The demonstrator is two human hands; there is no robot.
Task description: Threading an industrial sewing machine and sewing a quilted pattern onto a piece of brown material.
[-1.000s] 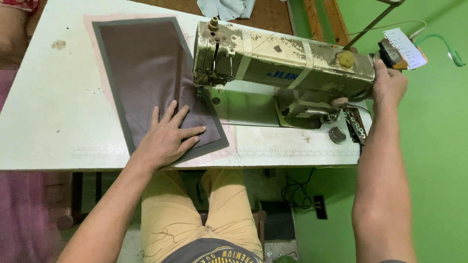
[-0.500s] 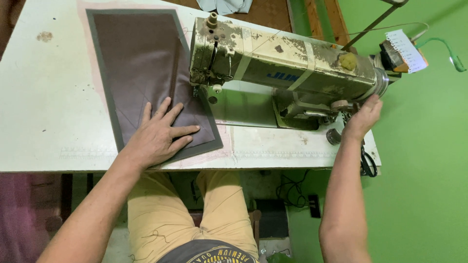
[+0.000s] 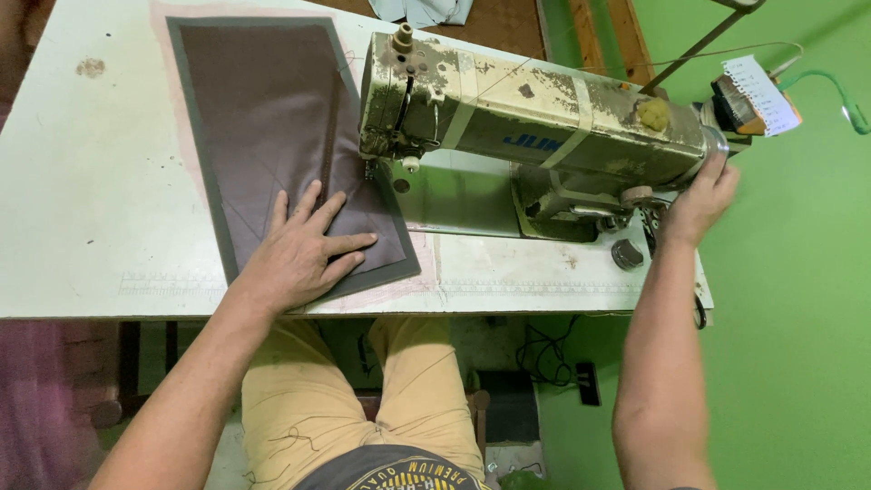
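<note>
Right hand rose to handwheel; left hand flat on fabric.

One sewing machine, old and cream-coloured, sits at the centre of one white table. One dark brown fabric panel lies at 10 o'clock from the machine's base. Two hands are in view: one left hand at 7 o'clock, one right hand at 3 o'clock. One green lamp neck curves at 2 o'clock, beside one paper tag. At 12 o'clock lies what seems one pale cloth scrap, mostly cut off.
</note>
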